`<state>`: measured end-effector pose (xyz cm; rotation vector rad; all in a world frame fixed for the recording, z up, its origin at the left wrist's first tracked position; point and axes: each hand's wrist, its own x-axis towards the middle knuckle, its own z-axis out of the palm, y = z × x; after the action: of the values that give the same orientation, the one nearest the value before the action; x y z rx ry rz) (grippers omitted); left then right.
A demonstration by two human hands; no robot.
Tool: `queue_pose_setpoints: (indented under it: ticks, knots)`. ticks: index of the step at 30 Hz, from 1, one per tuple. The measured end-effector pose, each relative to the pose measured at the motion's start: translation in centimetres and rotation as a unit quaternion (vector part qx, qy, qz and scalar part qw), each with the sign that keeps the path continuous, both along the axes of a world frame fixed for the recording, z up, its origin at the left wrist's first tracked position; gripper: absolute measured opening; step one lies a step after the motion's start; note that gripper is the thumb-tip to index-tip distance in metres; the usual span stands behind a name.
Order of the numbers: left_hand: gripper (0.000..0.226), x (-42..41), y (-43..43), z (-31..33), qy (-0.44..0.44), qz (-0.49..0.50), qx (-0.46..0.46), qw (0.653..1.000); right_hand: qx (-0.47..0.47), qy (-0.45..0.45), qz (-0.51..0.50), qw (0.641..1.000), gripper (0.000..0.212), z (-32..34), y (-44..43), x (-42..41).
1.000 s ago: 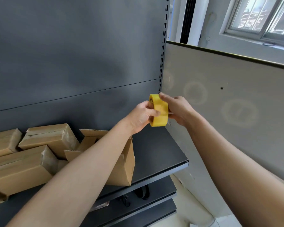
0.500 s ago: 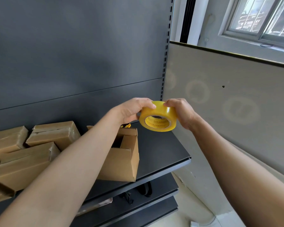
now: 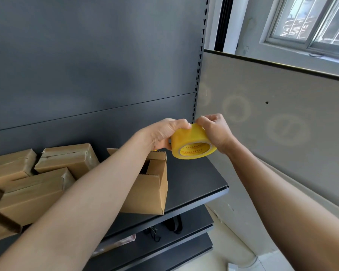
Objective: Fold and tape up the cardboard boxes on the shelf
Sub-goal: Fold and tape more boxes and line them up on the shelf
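The step in hand is, I think, the search for the free end of the tape, before any box is closed. Both hands hold the yellow tape roll (image 3: 190,142) in the air, above the right part of the dark shelf (image 3: 196,184) and not touching it. The left hand (image 3: 164,134) grips the roll from its left side with curled fingers. The right hand (image 3: 216,133) holds the right side, with its thumb and fingertips bent onto the upper edge of the roll, as if feeling for the end; no loose strip of tape is visible yet. The open box (image 3: 147,190) stands on the shelf below the left forearm, its top flaps not folded down and without tape. To its left lie several closed boxes (image 3: 67,160) with tape already on them, so this open one seems to be what remains in view. The next move needs a nail under the tape end to lift it, then a pull of a strip long enough for the seam; the flaps must be folded down first. Compared with one second ago, the roll is turned: then it stood on edge between the hands, now its core with red print faces the camera, and it sits a little lower.
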<state>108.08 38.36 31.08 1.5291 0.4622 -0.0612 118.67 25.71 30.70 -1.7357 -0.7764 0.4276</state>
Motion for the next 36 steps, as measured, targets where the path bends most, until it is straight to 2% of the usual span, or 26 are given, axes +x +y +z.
queue_pose_setpoints:
  ticks: [2,5,9,15,18,21,23,25,27,30,34,36]
  knots:
    - [0.042,0.1,-0.3,0.0,0.001,0.003,0.007,1.000,0.002,-0.004,0.002,1.000,0.022,0.0,0.0,-0.1]
    - [0.026,0.1,-0.2,0.0,-0.019,-0.002,-0.005,1.000,0.008,0.005,-0.006,1.000,0.026,-0.1,-0.3,0.4]
    - [0.015,-0.1,0.2,0.0,-0.041,-0.020,-0.018,0.999,0.025,0.042,-0.022,0.999,0.019,-0.1,-0.8,1.0]
    - [0.031,-0.3,0.5,-0.1,-0.051,-0.041,-0.040,0.997,0.054,0.103,-0.027,0.993,0.038,-0.8,-1.2,1.7]
    - [0.037,-0.4,0.4,-0.1,-0.061,-0.037,-0.061,0.996,0.077,0.148,-0.035,0.985,0.029,-0.9,-1.5,1.8]
    - [0.047,-0.3,0.2,-0.1,-0.078,-0.024,-0.098,0.992,0.152,0.260,-0.022,0.953,0.027,-1.1,-1.9,2.1]
    - [0.031,-0.3,-0.1,-0.1,-0.100,-0.022,-0.116,0.988,0.226,0.335,0.014,0.915,0.033,-1.2,-2.1,2.3]
    - [0.014,-0.2,-0.4,-0.1,-0.109,-0.014,-0.130,0.985,0.249,0.358,0.006,0.900,0.033,-1.0,-2.2,2.5]
    - [0.012,-0.1,-0.5,0.0,-0.098,0.013,-0.131,0.986,0.178,0.298,-0.036,0.937,0.028,-0.7,-2.5,2.8]
    - [0.011,0.5,-0.7,0.1,-0.052,0.056,-0.067,0.995,0.033,0.134,-0.043,0.989,0.029,-0.5,-2.6,3.0]
    - [0.009,1.5,-2.2,0.0,-0.002,0.094,0.052,0.994,-0.089,-0.050,0.002,0.995,0.035,-0.2,-1.4,1.8]
    - [0.004,1.8,-2.8,-0.1,-0.005,0.086,0.058,0.995,-0.096,-0.084,-0.015,0.992,0.038,-0.4,-1.0,1.8]
